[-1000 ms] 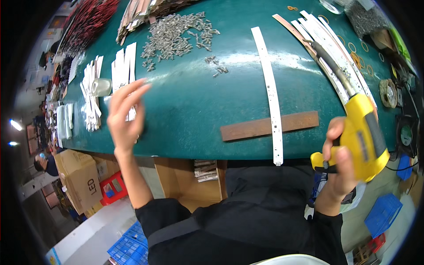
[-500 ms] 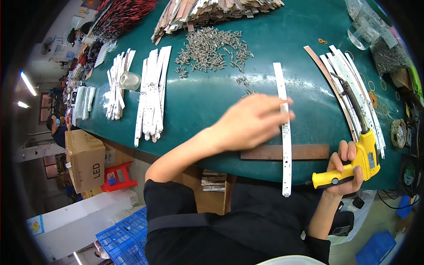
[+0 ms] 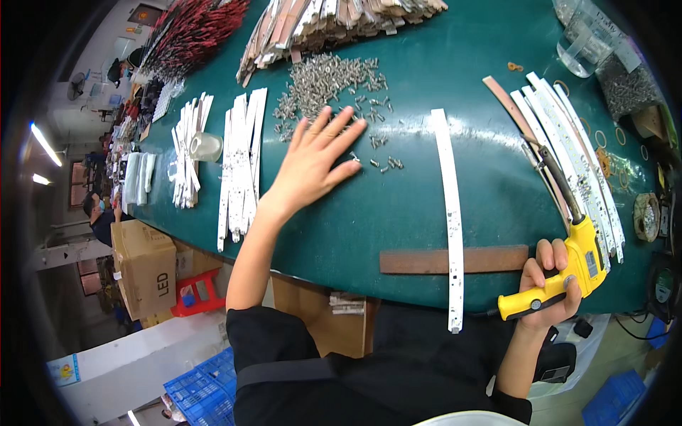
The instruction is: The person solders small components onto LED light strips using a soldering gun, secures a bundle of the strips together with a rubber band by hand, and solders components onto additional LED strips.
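My left hand (image 3: pixel 311 162) reaches over the near edge of a pile of small metal parts (image 3: pixel 327 79), its fingers spread and nothing visibly held. A few loose pieces lie by its thumb. In my right hand (image 3: pixel 541 312) is a yellow soldering gun (image 3: pixel 585 255), gripped by its handle, its dark nozzle pointing away toward stacked strips. Between the hands, a narrow white circuit board strip (image 3: pixel 447 206) lies lengthwise across a brown bar (image 3: pixel 415 261), its near end jutting past the table edge. Neither hand touches that strip.
White strips (image 3: pixel 243 163) lie bundled at left beside a small translucent cup (image 3: pixel 206 147). More strips (image 3: pixel 568 156) are stacked at right, near rubber bands (image 3: pixel 602 160) and a clear cup (image 3: pixel 584 53). A large strip heap (image 3: pixel 341 28) sits at the far side of the green table (image 3: pixel 369 213).
My left hand has moved from over the white strip, left and away to the metal parts, its fingers spreading. My right hand keeps hold of the soldering gun.
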